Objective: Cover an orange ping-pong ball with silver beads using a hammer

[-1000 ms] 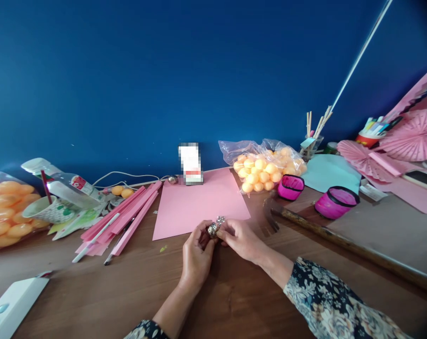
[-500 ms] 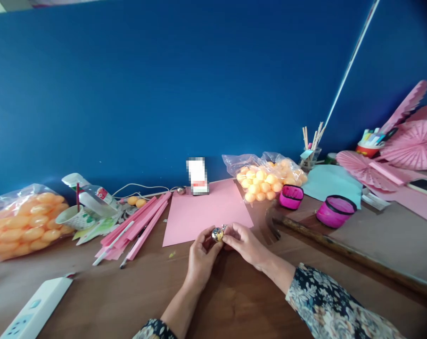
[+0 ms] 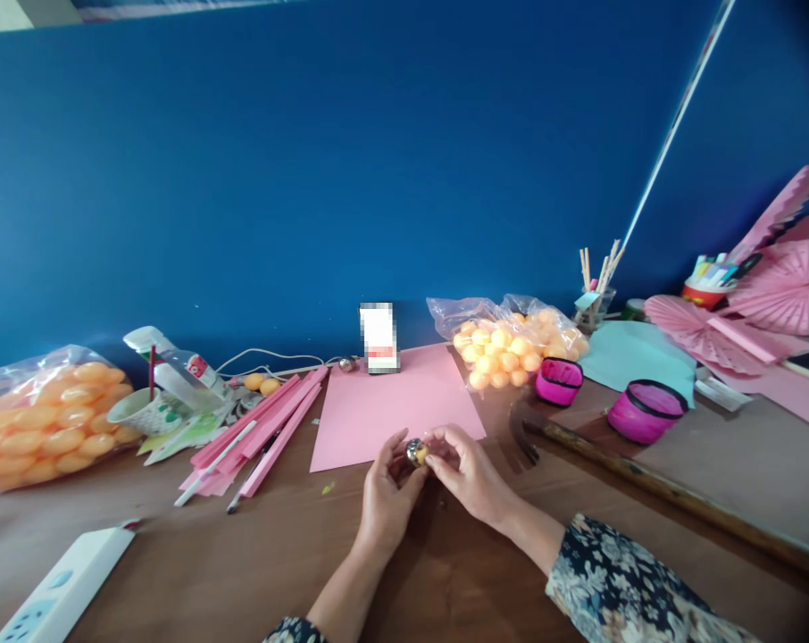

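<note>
A small shiny silver ball [image 3: 415,452] with a yellowish patch is held between both hands, just in front of a pink paper sheet [image 3: 397,402]. My left hand [image 3: 389,489] has its fingers and thumb closed round the ball from the left. From the right, my right hand [image 3: 466,471] pinches at the ball's yellowish side with thumb and fingers. Another silver ball [image 3: 346,363] rests at the sheet's back left corner, beside an upright phone with a blurred screen [image 3: 379,339].
Pink strips [image 3: 263,438], a cup [image 3: 140,413] and a bag of orange balls [image 3: 49,424] lie left, with a power strip [image 3: 62,580] nearer. To the right are another ball bag [image 3: 504,353], magenta containers [image 3: 646,415] and a wooden-handled hammer [image 3: 646,482].
The view has shifted slightly. Both hands still hold the silver ball, which has turned a little, and the small shiny bit by the right fingertips no longer shows.
</note>
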The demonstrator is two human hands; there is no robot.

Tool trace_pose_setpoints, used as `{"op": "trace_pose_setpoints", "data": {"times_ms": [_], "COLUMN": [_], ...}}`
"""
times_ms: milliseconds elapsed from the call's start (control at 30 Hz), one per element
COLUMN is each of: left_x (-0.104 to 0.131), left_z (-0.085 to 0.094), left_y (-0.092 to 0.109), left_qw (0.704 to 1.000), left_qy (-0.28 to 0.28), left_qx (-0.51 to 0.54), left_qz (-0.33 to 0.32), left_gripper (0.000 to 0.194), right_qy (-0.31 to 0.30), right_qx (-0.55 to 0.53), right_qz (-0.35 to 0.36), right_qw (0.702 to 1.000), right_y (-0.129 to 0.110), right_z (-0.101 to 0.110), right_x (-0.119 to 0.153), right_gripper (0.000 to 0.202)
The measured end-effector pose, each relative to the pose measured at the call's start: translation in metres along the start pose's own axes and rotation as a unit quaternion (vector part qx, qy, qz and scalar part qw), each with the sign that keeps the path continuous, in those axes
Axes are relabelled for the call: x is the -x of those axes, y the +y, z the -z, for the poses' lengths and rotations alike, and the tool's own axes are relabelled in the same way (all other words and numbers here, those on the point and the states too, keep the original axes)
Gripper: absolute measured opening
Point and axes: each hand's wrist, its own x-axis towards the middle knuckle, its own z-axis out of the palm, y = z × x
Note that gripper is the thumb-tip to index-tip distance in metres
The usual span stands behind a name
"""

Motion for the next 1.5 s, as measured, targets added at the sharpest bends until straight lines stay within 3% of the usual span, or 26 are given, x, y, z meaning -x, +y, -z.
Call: {"op": "trace_pose_setpoints", "data": {"times_ms": [133,300,567,800,1200,1500], "left_x": [0.001,0.002,0.001,0.006,0.007,0.008], "left_z": [0.001,0.004,0.002,-0.002,-0.002,-0.004], "left_y": [-0.001,-0.001,0.004,0.01,0.009,0.015], "left_qw": [1.0,0.998,0.988,0.983,0.988,0.975], "left_qy": [-0.003,0.002,-0.012,-0.014,-0.021,-0.027], "left_qx": [-0.012,-0.05,0.147,0.16,0.125,0.195], "left_qz": [-0.019,-0.025,0.054,0.092,0.093,0.102], "left_gripper": [0.056,0.042,0.039,0.039,0.04,0.032], "right_qy": [-0.015,-0.01,-0.019,-0.032,-0.004,-0.017], "right_qx": [-0.007,-0.032,-0.053,-0.117,-0.032,-0.013], "right_qz": [-0.013,-0.034,-0.043,-0.063,-0.046,0.01], "right_qw": [1.0,0.999,0.997,0.991,0.998,1.0], "right_y": [0.002,0.005,0.001,-0.009,-0.004,-0.012], "right_z": [-0.001,-0.002,-0.001,-0.002,0.0,0.002], "right_x": [0.001,0.0,0.0,0.001,0.003,0.001], "right_gripper": [0.024,0.027,0.027,0.029,0.031,0.025]}}
